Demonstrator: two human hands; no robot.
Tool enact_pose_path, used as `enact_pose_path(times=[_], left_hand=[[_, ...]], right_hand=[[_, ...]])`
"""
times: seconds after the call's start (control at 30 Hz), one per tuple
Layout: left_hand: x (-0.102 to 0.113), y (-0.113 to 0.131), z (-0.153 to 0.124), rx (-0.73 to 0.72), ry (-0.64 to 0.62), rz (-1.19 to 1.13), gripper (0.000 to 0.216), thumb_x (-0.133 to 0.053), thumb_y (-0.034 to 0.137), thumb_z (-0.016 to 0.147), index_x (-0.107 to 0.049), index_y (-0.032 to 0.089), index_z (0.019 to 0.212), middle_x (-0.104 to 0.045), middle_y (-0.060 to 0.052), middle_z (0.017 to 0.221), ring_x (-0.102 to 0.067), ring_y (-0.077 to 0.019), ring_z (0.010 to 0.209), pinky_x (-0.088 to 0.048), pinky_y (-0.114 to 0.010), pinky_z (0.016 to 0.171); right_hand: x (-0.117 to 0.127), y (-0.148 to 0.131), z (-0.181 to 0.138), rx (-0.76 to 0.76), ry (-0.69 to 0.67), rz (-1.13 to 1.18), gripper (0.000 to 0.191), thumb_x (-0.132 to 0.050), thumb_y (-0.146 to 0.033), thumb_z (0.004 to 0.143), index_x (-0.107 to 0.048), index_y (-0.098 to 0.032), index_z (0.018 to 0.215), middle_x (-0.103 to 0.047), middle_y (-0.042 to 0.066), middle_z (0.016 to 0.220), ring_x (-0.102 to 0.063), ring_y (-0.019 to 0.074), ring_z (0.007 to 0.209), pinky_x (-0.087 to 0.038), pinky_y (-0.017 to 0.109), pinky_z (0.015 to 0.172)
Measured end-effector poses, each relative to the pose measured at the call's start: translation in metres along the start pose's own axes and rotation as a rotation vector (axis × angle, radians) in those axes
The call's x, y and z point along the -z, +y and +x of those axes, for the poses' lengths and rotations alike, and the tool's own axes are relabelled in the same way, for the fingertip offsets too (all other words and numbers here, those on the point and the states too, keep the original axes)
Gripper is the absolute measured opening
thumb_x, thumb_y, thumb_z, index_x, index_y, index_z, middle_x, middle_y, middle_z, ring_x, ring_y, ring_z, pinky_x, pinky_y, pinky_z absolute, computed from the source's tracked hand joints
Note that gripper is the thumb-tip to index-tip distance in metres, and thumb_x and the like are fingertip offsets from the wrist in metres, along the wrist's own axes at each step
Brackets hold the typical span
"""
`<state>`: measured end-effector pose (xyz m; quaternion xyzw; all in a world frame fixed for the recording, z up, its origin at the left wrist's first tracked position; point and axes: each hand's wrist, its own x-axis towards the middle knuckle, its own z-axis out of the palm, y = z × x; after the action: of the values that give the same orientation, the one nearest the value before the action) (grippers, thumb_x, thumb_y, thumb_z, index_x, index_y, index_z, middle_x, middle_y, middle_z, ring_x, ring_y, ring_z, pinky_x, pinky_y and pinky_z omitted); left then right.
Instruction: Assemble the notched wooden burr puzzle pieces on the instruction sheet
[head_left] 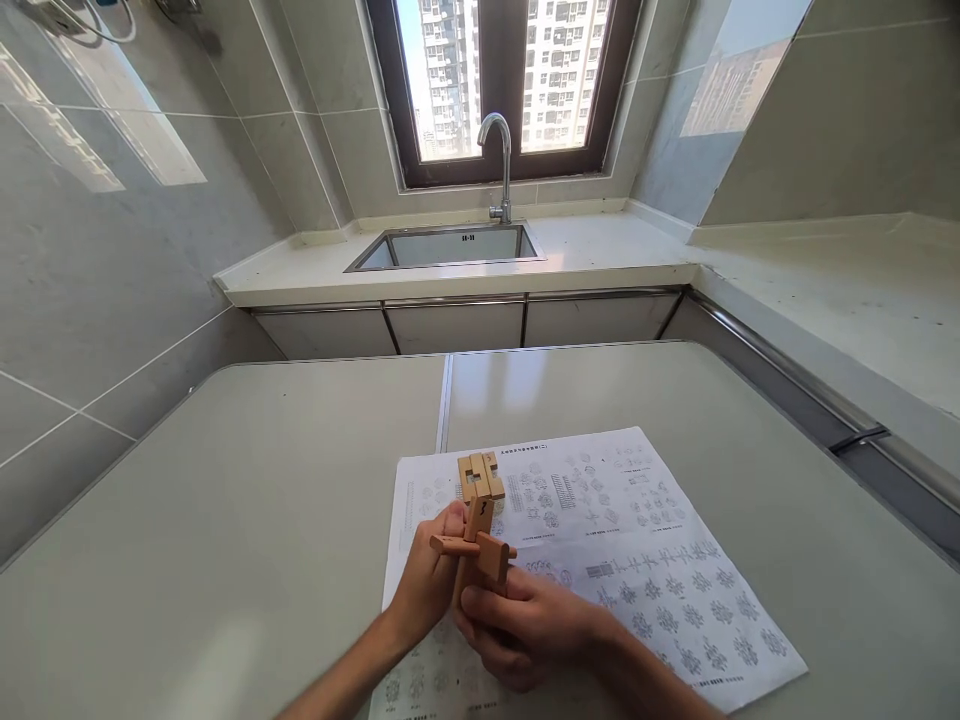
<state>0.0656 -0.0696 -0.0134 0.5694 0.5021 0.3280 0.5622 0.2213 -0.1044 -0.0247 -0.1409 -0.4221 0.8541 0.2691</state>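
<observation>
Both of my hands grip a small wooden interlocking puzzle [491, 556] made of crossed reddish-brown bars and a round rod. My left hand [429, 565] pinches its upper left side, close to an upright bar with a dark mark. Lower down, my right hand [529, 622] wraps its thumb and fingers round the bottom of the puzzle. Just beyond it, several pale notched wooden pieces [480, 475] lie side by side on a printed sheet [637, 520]. Line drawings of puzzle figures cover that sheet. My fingers hide part of the held pieces.
The sheet lies on a pale table [300, 480] with a seam running away from me. Past the table's far edge stand a white counter [592, 240], an inset sink [450, 245] and a faucet [505, 165] below a window. Another counter [847, 290] runs along the right.
</observation>
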Motion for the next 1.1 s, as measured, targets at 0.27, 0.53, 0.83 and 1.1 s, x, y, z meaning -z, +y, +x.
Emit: enact_pose_path(times=[0.27, 0.53, 0.83, 1.1], left_hand=[[0.0, 0.011, 0.0, 0.02, -0.018, -0.059, 0.05, -0.047, 0.066, 0.101, -0.06, 0.021, 0.083, -0.07, -0.003, 0.074, -0.064, -0.0204, 0.065, -0.052, -0.031, 0.062], [0.001, 0.014, 0.003, -0.062, -0.105, -0.02, 0.041, -0.042, 0.06, 0.107, -0.06, 0.023, 0.104, -0.073, -0.005, 0.093, -0.071, -0.0245, 0.091, -0.055, -0.038, 0.088], [0.001, -0.004, 0.008, -0.188, -0.082, 0.173, 0.032, -0.05, 0.049, 0.106, -0.052, 0.02, 0.118, -0.05, 0.005, 0.078, -0.043, -0.0124, 0.062, -0.034, -0.026, 0.059], [0.002, -0.005, 0.008, -0.212, -0.099, 0.254, 0.026, -0.048, 0.043, 0.106, -0.054, 0.02, 0.115, -0.043, 0.007, 0.074, -0.037, -0.0125, 0.061, -0.032, -0.027, 0.06]], right_hand=[[0.003, 0.0, 0.001, 0.036, 0.038, -0.103, 0.049, -0.055, -0.065, 0.103, -0.058, -0.019, 0.085, -0.048, -0.009, 0.046, -0.04, 0.0087, 0.037, -0.038, 0.023, 0.045], [0.012, 0.0, -0.003, 0.14, 0.132, 0.006, 0.048, -0.056, -0.059, 0.105, -0.067, -0.015, 0.09, -0.055, -0.004, 0.053, -0.045, 0.0094, 0.045, -0.035, 0.024, 0.05], [0.022, -0.032, -0.016, 0.453, 0.497, 0.253, 0.036, -0.063, -0.05, 0.103, -0.065, -0.019, 0.084, -0.041, -0.008, 0.048, -0.028, 0.0077, 0.041, -0.027, 0.021, 0.043], [0.057, -0.047, -0.03, 0.708, 0.786, 0.395, 0.027, -0.075, -0.039, 0.096, -0.064, -0.019, 0.082, -0.04, -0.009, 0.055, -0.025, 0.0061, 0.043, -0.029, 0.017, 0.039]])
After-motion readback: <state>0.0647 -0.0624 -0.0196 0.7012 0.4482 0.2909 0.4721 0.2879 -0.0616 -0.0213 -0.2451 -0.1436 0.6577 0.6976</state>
